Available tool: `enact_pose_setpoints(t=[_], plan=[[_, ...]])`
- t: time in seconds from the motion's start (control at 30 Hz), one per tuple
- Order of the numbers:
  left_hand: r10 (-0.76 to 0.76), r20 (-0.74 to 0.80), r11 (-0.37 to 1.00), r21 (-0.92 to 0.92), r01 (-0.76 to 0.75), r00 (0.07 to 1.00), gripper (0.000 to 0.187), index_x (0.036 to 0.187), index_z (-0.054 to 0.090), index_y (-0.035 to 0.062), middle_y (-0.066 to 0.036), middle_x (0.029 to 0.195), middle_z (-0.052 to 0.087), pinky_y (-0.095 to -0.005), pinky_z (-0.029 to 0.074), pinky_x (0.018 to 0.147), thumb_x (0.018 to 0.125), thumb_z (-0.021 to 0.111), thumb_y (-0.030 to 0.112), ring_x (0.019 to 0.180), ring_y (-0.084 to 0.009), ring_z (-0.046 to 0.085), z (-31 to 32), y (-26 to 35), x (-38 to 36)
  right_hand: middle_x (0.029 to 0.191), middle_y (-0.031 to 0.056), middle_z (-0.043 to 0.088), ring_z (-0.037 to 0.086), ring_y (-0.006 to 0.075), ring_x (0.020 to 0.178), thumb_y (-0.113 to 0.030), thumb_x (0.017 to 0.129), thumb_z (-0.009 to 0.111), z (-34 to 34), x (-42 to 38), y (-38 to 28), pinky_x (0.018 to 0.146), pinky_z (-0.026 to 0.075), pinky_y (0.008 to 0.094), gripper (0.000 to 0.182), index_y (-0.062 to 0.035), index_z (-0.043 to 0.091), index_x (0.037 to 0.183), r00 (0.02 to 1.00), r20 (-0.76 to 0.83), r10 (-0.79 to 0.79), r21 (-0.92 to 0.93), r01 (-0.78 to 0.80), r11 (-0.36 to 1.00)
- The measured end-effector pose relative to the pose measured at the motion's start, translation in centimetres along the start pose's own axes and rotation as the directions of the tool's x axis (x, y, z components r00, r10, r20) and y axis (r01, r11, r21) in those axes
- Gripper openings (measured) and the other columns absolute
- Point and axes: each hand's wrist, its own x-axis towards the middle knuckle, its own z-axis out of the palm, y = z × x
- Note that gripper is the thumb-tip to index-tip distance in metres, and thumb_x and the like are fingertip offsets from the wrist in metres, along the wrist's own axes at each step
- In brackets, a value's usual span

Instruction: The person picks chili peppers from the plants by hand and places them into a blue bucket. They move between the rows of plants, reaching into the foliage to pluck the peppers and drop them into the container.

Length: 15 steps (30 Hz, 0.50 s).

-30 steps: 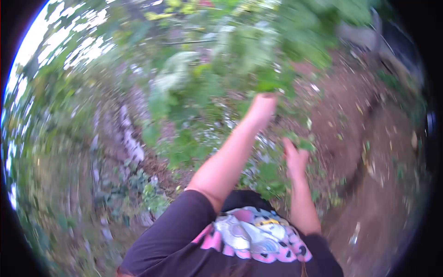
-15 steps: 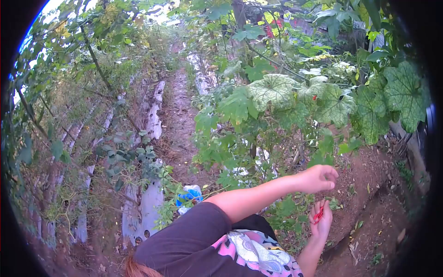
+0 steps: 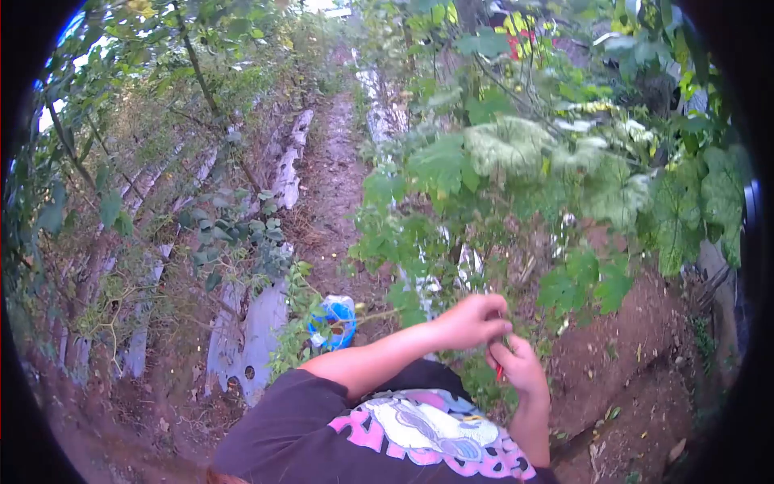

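Observation:
My left hand (image 3: pixel 474 323), its fingers curled and pinched together, is raised in front of my dark printed shirt (image 3: pixel 427 431). What it holds, if anything, is hidden. Just below and to the right of it, my right hand (image 3: pixel 518 365) is closed, with the tip of a slim red pepper (image 3: pixel 499 373) sticking out below the fingers. The fingertips of both hands are close together, and I cannot tell if they touch. Green leafy plants stand just beyond the hands.
A blue and white container (image 3: pixel 332 323) sits on the ground left of my hands. Large pale-veined leaves (image 3: pixel 509 147) hang above them. A dirt path (image 3: pixel 334 177) runs away between plants and strips of whitish sheeting (image 3: pixel 264 335). Bare brown soil (image 3: pixel 597 379) slopes at the right.
My left hand has moved left, and my right hand has moved up and left toward it. The view has shifted, and more of the blue and white container shows.

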Motion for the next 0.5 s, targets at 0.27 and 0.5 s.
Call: enact_pose_setpoints(t=[0.27, 0.5], plan=[[-0.207, -0.611, 0.909, -0.409, -0.080, 0.764, 0.007, 0.083, 0.057, 0.0053, 0.000, 0.069, 0.059, -0.0221, 0.048, 0.054, 0.084, 0.061, 0.011, 0.058, -0.0076, 0.056, -5.0, -0.3, -4.0, 0.065, -0.0030, 0.047, 0.042, 0.0061, 0.059, -0.022, 0.094, 0.047, 3.8, 4.3, -1.4, 0.054, 0.034, 0.0218, 0.024, -0.0057, 0.050, 0.077, 0.932, 0.304, -0.197, 0.100, 0.175, 0.979], [-0.216, -0.499, 0.974, -0.171, 0.149, 0.839, 0.018, 0.103, 0.055, 0.0069, 0.002, 0.079, 0.056, -0.0219, 0.047, 0.062, 0.085, 0.059, 0.011, 0.072, -0.0061, 0.055, -8.9, 0.4, -8.0, 0.071, -0.0018, 0.052, 0.046, 0.0064, 0.065, -0.020, 0.090, 0.055, 3.8, 5.4, -0.7, 0.056, 0.038, 0.0233, 0.016, -0.0038, 0.056, 0.089, 0.951, 0.304, -0.056, 0.003, 0.058, 0.998]])
